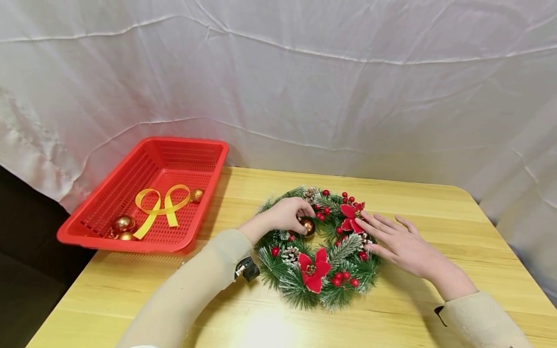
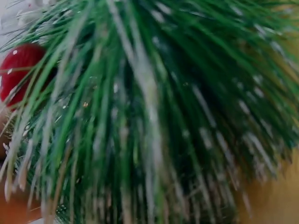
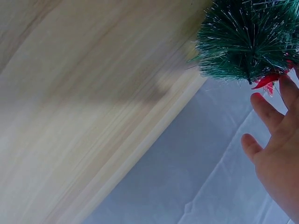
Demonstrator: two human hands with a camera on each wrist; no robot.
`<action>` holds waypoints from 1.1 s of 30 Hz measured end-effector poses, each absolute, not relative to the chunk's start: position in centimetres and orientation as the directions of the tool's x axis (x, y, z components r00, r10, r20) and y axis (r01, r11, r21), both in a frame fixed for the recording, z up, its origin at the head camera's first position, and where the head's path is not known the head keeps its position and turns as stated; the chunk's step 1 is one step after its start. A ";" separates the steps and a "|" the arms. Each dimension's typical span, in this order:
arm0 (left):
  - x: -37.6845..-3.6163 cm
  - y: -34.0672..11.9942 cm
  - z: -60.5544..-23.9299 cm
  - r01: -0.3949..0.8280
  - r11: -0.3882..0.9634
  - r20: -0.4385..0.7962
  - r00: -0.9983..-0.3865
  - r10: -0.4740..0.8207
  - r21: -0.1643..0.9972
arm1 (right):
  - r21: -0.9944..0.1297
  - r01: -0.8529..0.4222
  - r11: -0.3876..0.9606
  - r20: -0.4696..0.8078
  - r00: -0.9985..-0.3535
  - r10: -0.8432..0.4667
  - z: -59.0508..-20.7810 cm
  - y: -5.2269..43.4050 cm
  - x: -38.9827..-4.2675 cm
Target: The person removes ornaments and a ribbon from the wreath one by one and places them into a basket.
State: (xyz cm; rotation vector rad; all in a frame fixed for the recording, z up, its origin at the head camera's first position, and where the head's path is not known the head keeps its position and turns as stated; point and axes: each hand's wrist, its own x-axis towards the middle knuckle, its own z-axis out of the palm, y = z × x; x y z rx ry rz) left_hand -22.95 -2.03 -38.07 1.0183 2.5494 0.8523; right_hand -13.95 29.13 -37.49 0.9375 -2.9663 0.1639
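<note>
At the left end of the table (image 1: 435, 203) sits a red basket (image 1: 130, 239) holding a yellow ribbon (image 1: 162, 209) and three gold baubles. Right of it, mid-table, lies the wreath (image 1: 319, 249), green needles with red berries, pinecones and red flowers. The left hand (image 1: 289, 213) rests on the wreath's upper left, its fingers curled round a gold bauble (image 1: 308, 226) at the inner rim. The right hand (image 1: 398, 244) lies on the wreath's right side, fingers straight and slightly spread, their tips touching a red flower (image 1: 351, 217).
</note>
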 end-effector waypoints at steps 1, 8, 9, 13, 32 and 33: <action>-22.9 -2.0 -38.1 0.550 0.588 -0.027 -0.716 0.697 0.593 | -0.094 -0.575 0.813 0.056 -0.818 -0.572 -37.5 29.1 -14.0; -22.3 -1.4 -38.4 0.624 0.638 -0.034 -0.703 0.711 0.451 | -0.087 -0.578 0.811 0.055 -0.816 -0.576 -37.5 29.0 -13.9; -22.2 -1.3 -38.4 0.630 0.644 -0.036 -0.702 0.711 0.434 | -0.087 -0.579 0.811 0.055 -0.816 -0.576 -37.5 29.0 -13.9; -21.9 -1.1 -38.5 0.645 0.653 -0.044 -0.697 0.716 0.398 | -0.091 -0.577 0.811 0.056 -0.816 -0.575 -37.4 29.0 -13.9; -22.6 -2.3 -38.9 0.440 0.473 0.046 -0.767 0.640 0.763 | -0.099 -0.572 0.814 0.057 -0.820 -0.570 -37.5 29.0 -13.9; -22.6 -2.4 -38.8 0.423 0.462 0.046 -0.774 0.631 0.779 | -0.100 -0.572 0.814 0.058 -0.820 -0.569 -37.5 29.0 -13.9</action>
